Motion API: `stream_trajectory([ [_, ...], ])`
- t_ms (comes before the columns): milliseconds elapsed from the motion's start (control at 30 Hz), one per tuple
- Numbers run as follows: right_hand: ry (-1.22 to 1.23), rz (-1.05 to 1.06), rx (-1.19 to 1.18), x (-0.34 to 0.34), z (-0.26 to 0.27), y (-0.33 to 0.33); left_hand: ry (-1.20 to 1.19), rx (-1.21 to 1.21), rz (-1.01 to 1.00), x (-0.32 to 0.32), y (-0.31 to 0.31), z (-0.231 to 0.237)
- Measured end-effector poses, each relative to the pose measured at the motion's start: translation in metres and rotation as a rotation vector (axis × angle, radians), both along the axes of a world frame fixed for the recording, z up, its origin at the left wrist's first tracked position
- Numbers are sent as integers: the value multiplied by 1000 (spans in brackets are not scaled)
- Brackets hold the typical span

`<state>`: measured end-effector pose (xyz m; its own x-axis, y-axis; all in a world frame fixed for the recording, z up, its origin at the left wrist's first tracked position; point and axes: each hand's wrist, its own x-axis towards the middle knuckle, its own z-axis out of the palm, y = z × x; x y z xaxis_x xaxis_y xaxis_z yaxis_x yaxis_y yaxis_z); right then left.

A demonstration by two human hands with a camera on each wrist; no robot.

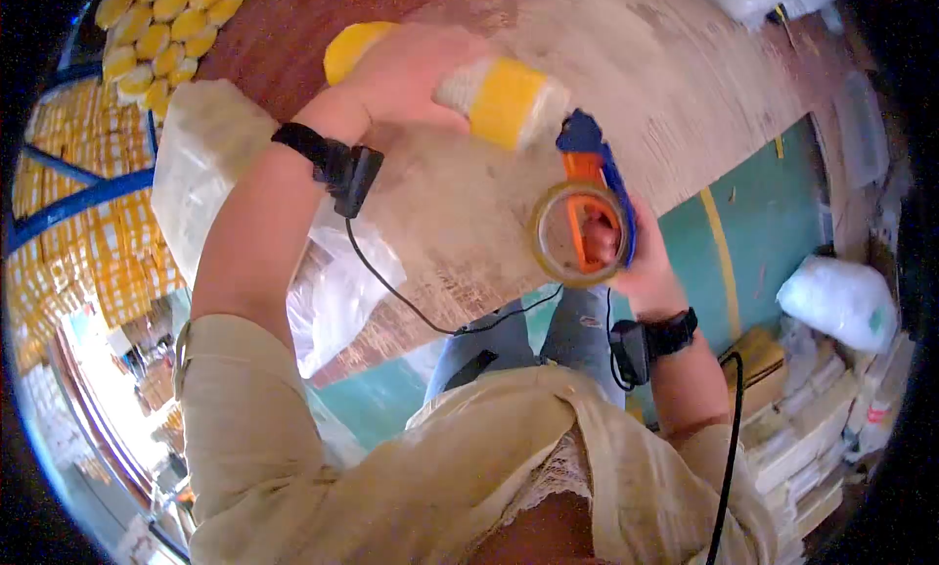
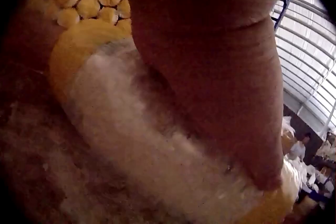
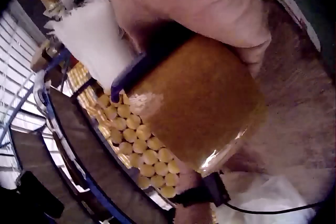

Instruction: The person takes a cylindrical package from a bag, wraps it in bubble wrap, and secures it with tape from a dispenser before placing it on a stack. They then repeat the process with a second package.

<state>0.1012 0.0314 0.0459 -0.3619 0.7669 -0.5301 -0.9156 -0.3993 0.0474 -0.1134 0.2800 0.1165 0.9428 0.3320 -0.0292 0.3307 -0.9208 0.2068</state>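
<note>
On the worn wooden table (image 1: 665, 76) lies a long pale roll (image 1: 504, 105), wrapped in clear film with yellow bands at both ends. My left hand (image 1: 416, 76) grips it from above, its fingers curved over the far side. In the left wrist view the roll (image 2: 121, 113) runs slantwise beneath the hand (image 2: 215, 77). Nearer my body, my right hand (image 1: 646, 257) holds a blue and orange tape dispenser (image 1: 585, 164) by its handle. A big roll of brown tape (image 3: 194, 103) sits on it, filling the middle of the right wrist view. The dispenser's head is close to the roll's right end.
Many similar yellow-ended rolls are stacked (image 1: 161, 32) at the back left, by a blue metal frame (image 1: 83, 198). Clear plastic bags (image 1: 337, 296) lie at the table's left edge. A stuffed white bag (image 1: 839, 301) stands at the right. Black cables (image 1: 411, 306) trail from both wrists.
</note>
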Motion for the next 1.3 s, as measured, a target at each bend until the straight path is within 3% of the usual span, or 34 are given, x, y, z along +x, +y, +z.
stream_trajectory([
  [133, 94, -73, -39, -14, -7, 9, -46, 123, -119, 5, 1, 3],
  [200, 87, -103, -85, -24, -6, 7, 65, 64, -57, 9, 4, 4],
  [233, 296, -100, 214, -28, -23, 1, 119, 34, -24, 11, 6, 4],
  [333, -437, -168, 209, -62, -18, -33, 121, -59, -35, 17, 16, 3],
  [367, -400, -140, 186, -72, -15, -43, 110, -61, -44, 20, 21, 1],
  [433, -104, -132, 112, -92, -13, -56, 96, -68, -62, 21, 26, -3],
  [467, 363, -222, -35, -99, -10, -56, 110, -77, -60, 21, 26, -4],
  [533, 277, -197, 22, -100, -8, -54, 133, -98, -54, 24, 22, 0],
  [600, 184, -151, -53, -96, 2, -50, 95, 60, -84, 18, 20, -1],
  [667, 94, -77, -271, -89, 18, -45, 56, 176, -99, 11, 13, -7],
  [767, 61, -94, -306, -85, 20, -47, -44, 284, -132, 5, -9, -16],
  [967, 608, -162, 138, -101, -36, -69, 20, 135, -391, 52, -45, -4],
  [1133, 920, -123, 250, -83, -23, -68, -75, 28, -287, 49, -40, -10],
  [1200, 970, -166, 302, -80, -40, -82, -78, 66, -312, 47, -39, -12],
  [1300, 830, -143, 222, -70, -51, -100, 58, 132, -406, 51, -39, -11],
])
